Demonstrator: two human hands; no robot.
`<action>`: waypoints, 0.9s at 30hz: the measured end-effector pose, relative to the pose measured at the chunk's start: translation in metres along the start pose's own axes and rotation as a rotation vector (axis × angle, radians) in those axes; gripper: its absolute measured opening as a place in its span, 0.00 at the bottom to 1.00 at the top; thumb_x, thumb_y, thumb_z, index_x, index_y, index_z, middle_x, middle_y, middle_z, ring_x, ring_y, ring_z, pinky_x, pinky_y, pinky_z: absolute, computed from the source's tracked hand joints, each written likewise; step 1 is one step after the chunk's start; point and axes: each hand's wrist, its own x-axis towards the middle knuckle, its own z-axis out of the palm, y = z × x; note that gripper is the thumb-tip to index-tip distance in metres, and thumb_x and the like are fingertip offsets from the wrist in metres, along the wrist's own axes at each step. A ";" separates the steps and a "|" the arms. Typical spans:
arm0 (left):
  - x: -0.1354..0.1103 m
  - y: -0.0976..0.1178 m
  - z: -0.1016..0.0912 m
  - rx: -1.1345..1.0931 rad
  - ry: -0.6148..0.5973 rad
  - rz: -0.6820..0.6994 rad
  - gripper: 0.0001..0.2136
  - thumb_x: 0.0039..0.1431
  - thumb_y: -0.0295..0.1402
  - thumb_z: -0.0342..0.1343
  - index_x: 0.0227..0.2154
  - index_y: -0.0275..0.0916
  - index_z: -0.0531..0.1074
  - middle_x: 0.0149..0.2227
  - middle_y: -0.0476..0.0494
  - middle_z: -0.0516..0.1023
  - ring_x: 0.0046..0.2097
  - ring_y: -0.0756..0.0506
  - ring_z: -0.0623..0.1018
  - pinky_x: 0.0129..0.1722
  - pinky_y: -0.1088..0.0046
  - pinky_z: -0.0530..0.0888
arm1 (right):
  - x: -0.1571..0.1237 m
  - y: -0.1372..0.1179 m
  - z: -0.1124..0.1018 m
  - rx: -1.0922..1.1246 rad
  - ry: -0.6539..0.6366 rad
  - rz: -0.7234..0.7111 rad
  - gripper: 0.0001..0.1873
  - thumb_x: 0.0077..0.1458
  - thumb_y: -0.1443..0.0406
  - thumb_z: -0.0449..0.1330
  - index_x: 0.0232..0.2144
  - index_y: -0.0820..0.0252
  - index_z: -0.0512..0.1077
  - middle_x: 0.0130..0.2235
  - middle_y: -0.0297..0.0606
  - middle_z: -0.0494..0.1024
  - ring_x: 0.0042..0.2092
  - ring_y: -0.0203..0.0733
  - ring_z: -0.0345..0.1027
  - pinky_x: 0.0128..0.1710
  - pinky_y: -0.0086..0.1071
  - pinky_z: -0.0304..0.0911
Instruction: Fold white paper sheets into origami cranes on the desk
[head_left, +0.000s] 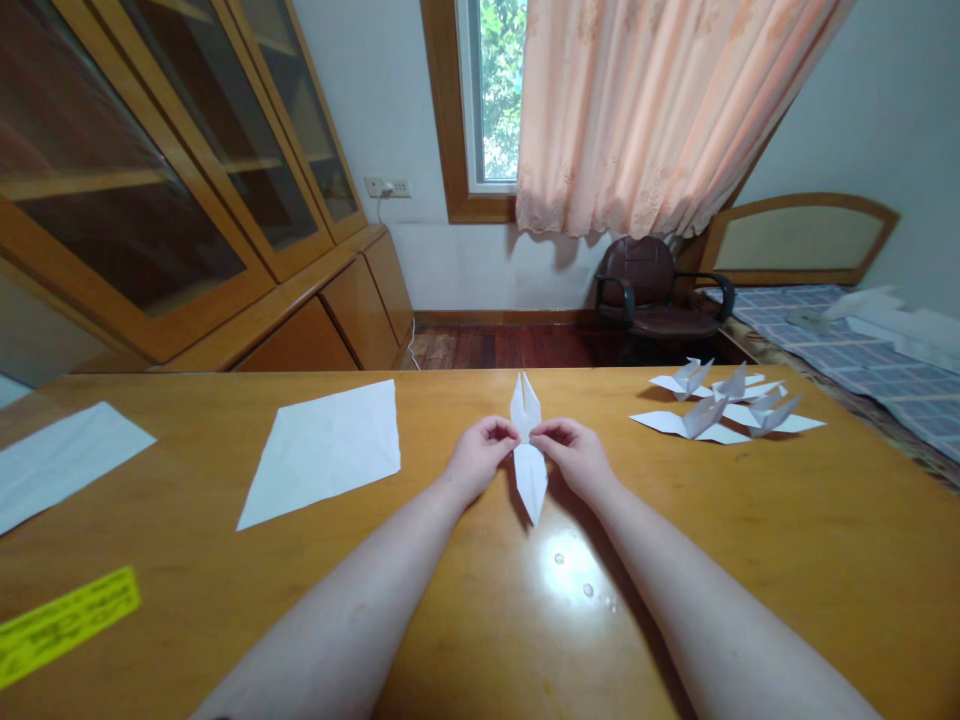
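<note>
The white folded paper (531, 480) stood out in front of the person over the table (465, 630), its split far tip in line with the far edge; whether it touched the wood could not be told. The left hand (484, 458) and right hand (576, 455) pinched it at the narrow middle, one from each side. A strip of tabletop separated the left hand from a loose paper sheet (322, 455); a wider stretch lay between the right hand and several folded paper birds (703, 418), clustered near the far right corner. A second sheet (67, 468) and a yellow label (71, 622) lay farther left. Beyond the far edge stood an armchair (637, 280), and a cabinet (315, 315) rose at left.
</note>
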 end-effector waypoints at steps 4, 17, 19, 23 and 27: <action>-0.002 0.003 0.002 -0.056 -0.008 -0.071 0.08 0.45 0.31 0.59 0.29 0.35 0.72 0.27 0.49 0.74 0.28 0.51 0.72 0.30 0.75 0.68 | 0.001 0.000 -0.002 -0.006 -0.007 0.012 0.10 0.43 0.61 0.62 0.30 0.60 0.75 0.31 0.38 0.78 0.34 0.39 0.70 0.37 0.34 0.64; -0.004 0.008 0.000 -0.185 -0.039 -0.067 0.17 0.43 0.26 0.58 0.40 0.36 0.72 0.38 0.42 0.78 0.40 0.45 0.76 0.43 0.67 0.70 | 0.000 0.002 -0.003 0.172 -0.119 0.039 0.19 0.42 0.64 0.63 0.40 0.59 0.73 0.32 0.37 0.78 0.33 0.38 0.70 0.37 0.35 0.65; -0.004 0.008 0.000 -0.194 -0.056 -0.055 0.20 0.42 0.24 0.58 0.43 0.36 0.71 0.39 0.42 0.78 0.41 0.45 0.76 0.45 0.67 0.70 | 0.001 0.004 -0.002 0.174 -0.120 0.043 0.21 0.41 0.64 0.64 0.41 0.59 0.73 0.29 0.35 0.77 0.31 0.37 0.70 0.35 0.34 0.65; -0.004 0.006 -0.001 -0.241 -0.080 -0.095 0.20 0.44 0.25 0.56 0.44 0.36 0.70 0.39 0.41 0.78 0.40 0.45 0.77 0.43 0.66 0.71 | 0.001 0.002 -0.002 0.150 -0.085 0.052 0.18 0.42 0.63 0.63 0.40 0.59 0.74 0.32 0.37 0.77 0.33 0.38 0.70 0.37 0.34 0.64; -0.003 0.005 -0.001 -0.233 -0.088 -0.091 0.21 0.43 0.25 0.57 0.44 0.36 0.70 0.38 0.41 0.78 0.40 0.45 0.77 0.44 0.66 0.70 | 0.000 0.000 -0.003 0.180 -0.111 0.042 0.19 0.43 0.63 0.63 0.40 0.59 0.73 0.34 0.38 0.78 0.36 0.39 0.70 0.40 0.35 0.63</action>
